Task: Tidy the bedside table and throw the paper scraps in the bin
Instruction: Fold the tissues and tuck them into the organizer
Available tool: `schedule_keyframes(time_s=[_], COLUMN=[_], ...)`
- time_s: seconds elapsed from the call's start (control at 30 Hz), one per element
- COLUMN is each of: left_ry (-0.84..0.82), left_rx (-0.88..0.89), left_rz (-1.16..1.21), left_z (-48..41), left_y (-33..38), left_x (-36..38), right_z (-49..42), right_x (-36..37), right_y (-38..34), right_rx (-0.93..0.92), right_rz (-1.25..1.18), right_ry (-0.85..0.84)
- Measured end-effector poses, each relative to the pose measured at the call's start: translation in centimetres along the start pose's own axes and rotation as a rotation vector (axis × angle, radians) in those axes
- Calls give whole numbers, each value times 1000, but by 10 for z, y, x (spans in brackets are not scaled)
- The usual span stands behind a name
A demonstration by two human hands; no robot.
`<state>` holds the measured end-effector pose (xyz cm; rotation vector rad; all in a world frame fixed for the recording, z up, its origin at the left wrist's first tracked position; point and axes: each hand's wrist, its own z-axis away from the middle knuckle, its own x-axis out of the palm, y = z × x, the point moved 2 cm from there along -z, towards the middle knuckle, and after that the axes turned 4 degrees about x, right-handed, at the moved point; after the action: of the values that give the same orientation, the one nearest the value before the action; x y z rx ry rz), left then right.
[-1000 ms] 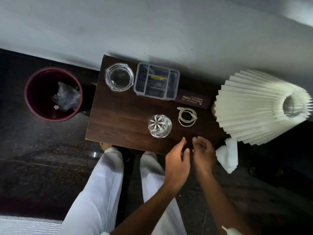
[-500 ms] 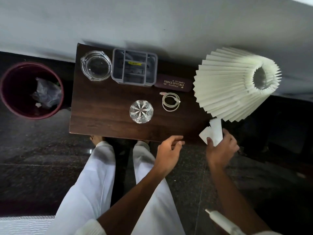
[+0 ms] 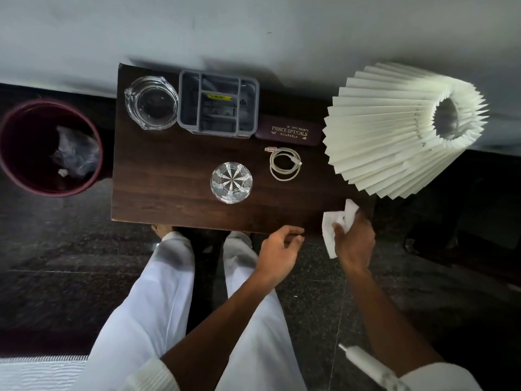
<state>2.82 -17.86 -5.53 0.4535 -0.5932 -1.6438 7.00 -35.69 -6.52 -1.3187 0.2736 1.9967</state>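
The dark wooden bedside table [image 3: 174, 187] stands against the wall. My right hand [image 3: 353, 241] grips a white paper tissue [image 3: 335, 224] at the table's front right corner. My left hand [image 3: 277, 252] hovers at the front edge, fingers loosely curled and holding nothing. A maroon bin [image 3: 17, 153] with crumpled plastic and a paper scrap inside stands on the floor left of the table.
On the table are a glass ashtray [image 3: 150, 107], a grey divided organiser [image 3: 218, 107], a dark spectacle case [image 3: 289, 132], a coiled white cable [image 3: 284, 163] and a cut-glass tumbler [image 3: 231, 182]. A pleated cream lampshade [image 3: 394, 131] overhangs the right end. My white-trousered legs are below.
My right hand has moved right from beside the left hand and taken hold of the white tissue at the table's corner. The left hand has drawn back to the front edge.
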Motion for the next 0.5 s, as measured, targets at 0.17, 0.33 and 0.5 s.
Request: schedule_keyframes(time_s=[0.17, 0.33, 0.5], left_ry=[60, 80, 150], left_rx=[0, 34, 106], left_rz=[-90, 99, 173], left_z=[-2, 14, 43], left_y=[-3, 6, 20], left_x=[-5, -23, -48], right_z=[25, 67, 97], right_x=[12, -1, -13], right_y=[-9, -30, -51], right_rx=[110, 131, 87], right_rz=[-238, -442, -513], right_ry=[-135, -203, -236])
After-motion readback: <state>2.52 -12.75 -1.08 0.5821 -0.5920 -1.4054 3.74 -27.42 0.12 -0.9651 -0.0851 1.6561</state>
